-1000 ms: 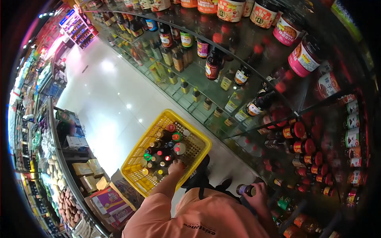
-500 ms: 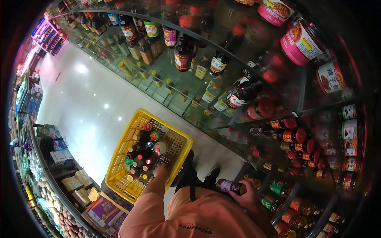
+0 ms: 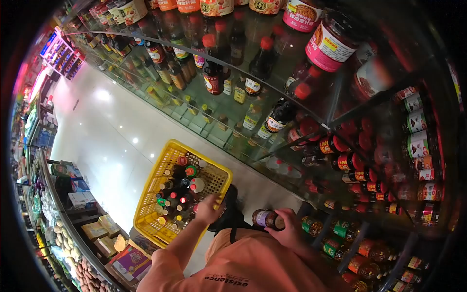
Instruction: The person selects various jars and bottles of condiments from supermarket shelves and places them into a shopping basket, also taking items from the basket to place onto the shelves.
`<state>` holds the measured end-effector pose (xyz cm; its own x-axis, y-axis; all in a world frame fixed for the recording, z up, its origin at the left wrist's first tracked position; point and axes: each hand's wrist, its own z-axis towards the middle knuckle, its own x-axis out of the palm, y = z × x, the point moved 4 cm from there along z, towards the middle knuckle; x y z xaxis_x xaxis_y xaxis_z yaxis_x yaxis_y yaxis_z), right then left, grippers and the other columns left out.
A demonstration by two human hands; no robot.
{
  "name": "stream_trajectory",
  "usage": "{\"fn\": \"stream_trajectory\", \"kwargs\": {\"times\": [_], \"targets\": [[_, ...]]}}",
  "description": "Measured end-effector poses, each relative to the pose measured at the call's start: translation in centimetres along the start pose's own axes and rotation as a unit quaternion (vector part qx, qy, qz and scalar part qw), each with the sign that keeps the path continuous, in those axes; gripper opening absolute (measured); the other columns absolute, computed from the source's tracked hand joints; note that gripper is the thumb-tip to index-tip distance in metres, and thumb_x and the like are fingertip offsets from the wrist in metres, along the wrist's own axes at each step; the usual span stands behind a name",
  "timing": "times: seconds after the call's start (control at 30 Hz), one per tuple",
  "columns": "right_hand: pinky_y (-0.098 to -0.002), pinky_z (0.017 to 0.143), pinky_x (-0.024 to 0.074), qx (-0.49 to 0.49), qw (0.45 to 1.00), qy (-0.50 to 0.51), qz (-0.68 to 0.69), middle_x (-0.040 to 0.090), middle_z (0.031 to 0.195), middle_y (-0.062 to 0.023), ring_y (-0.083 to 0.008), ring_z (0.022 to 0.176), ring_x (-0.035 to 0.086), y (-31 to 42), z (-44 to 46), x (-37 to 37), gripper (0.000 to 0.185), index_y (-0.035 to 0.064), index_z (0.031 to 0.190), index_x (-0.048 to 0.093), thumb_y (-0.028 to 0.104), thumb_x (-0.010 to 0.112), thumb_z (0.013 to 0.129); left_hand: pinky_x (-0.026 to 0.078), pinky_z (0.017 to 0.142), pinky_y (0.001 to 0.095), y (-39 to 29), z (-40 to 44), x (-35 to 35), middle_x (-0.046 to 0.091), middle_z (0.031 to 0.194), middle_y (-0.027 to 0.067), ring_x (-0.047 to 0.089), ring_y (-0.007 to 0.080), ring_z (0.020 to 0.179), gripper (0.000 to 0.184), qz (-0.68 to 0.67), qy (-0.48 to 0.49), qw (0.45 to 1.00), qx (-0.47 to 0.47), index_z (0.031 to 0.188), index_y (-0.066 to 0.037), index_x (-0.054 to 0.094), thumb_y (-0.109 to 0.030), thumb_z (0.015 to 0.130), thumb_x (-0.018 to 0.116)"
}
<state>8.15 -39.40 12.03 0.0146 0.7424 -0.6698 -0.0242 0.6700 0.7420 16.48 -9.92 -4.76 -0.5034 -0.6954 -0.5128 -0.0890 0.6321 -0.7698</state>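
Observation:
A yellow plastic basket [image 3: 224,176] stands in front of the person, with several capped bottles [image 3: 173,195] upright in its left and middle part. My left hand [image 3: 209,209] is at the basket's near right rim, its fingers curled; whether they grip the rim is unclear. To the right, my right hand [image 3: 288,225] holds a jar [image 3: 265,219] with a purple label by its lidded end. The jar lies sideways, close to the front of the orange shirt and outside the basket.
Glass shelves [image 3: 233,68] with sauce bottles and pink-labelled jars [image 3: 327,46] run along the right. Oil bottles [image 3: 374,249] lie at lower right. At left are a produce stand [image 3: 65,238] and cardboard boxes [image 3: 129,263]. Pale floor [image 3: 114,131] stretches ahead.
My left hand has drawn back from among the bottles to the basket's near right rim. The right hand and the jar have moved left, closer to the basket. The camera view has shifted.

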Motion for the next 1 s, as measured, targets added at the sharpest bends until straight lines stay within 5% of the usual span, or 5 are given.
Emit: {"fn": "stream_trajectory", "kwargs": {"times": [0.1, 0.17, 0.43, 0.7, 1.0], "targets": [[-0.0444, 0.092, 0.0512, -0.076, 0.996, 0.041, -0.004, 0.055, 0.126, -0.0152, -0.0359, 0.111, 0.059, 0.6, 1.4, 0.9, 0.076, 0.0085, 0.134, 0.05, 0.019, 0.089, 0.069, 0.055, 0.092, 0.0384, -11.0, -2.1, -0.2, 0.062, 0.129, 0.0167, 0.064, 0.0312, 0.117, 0.09, -0.128, 0.056, 0.974, 0.18, 0.146, -0.005, 0.044, -0.033, 0.072, 0.089], [-0.0456, 0.095, 0.0499, -0.221, 0.971, 0.08, -0.042, 0.055, 0.127, -0.0152, -0.0359, 0.113, 0.058, 2.1, 2.2, 2.1, 0.077, 0.0096, 0.138, 0.048, 0.016, 0.084, 0.071, 0.052, 0.097, 0.0403, -16.2, -3.5, 0.0, 0.059, 0.134, 0.0199, 0.058, 0.0362, 0.124, 0.099, -0.167, 0.12, 0.967, 0.147, 0.149, -0.005, 0.039, -0.039, 0.071, 0.09], [-0.047, 0.098, 0.0506, -0.291, 0.954, 0.073, 0.02, 0.047, 0.139, -0.0209, -0.0391, 0.121, 0.055, 4.5, 5.0, 3.9, 0.078, 0.0152, 0.142, 0.046, 0.018, 0.084, 0.074, 0.053, 0.091, 0.0385, -16.0, -4.1, -2.9, 0.069, 0.114, 0.0174, 0.068, 0.0316, 0.103, 0.094, -0.109, 0.075, 0.984, 0.123, 0.143, -0.004, 0.047, -0.033, 0.067, 0.092], [-0.04, 0.084, 0.0555, -0.019, 0.99, 0.137, 0.038, 0.055, 0.133, -0.0154, -0.0288, 0.101, 0.067, -3.1, 3.4, 4.5, 0.043, 0.0095, 0.124, 0.06, 0.02, 0.076, 0.085, 0.053, 0.087, 0.0344, -1.6, -4.9, -7.0, 0.068, 0.105, 0.0112, 0.065, 0.0169, 0.098, 0.06, -0.257, -0.276, 0.925, -0.045, 0.12, -0.001, 0.059, -0.021, 0.072, 0.087], [-0.0366, 0.075, 0.0569, 0.274, 0.941, 0.197, 0.019, 0.072, 0.097, -0.0122, -0.0232, 0.084, 0.072, -19.3, -9.5, 6.7, 0.04, 0.0024, 0.117, 0.064, 0.025, 0.077, 0.085, 0.054, 0.092, 0.0424, 8.9, -1.1, 0.2, 0.07, 0.111, 0.0186, 0.068, 0.0356, 0.105, 0.066, -0.056, -0.162, 0.975, -0.139, 0.123, -0.008, 0.06, -0.032, 0.067, 0.084]]}}
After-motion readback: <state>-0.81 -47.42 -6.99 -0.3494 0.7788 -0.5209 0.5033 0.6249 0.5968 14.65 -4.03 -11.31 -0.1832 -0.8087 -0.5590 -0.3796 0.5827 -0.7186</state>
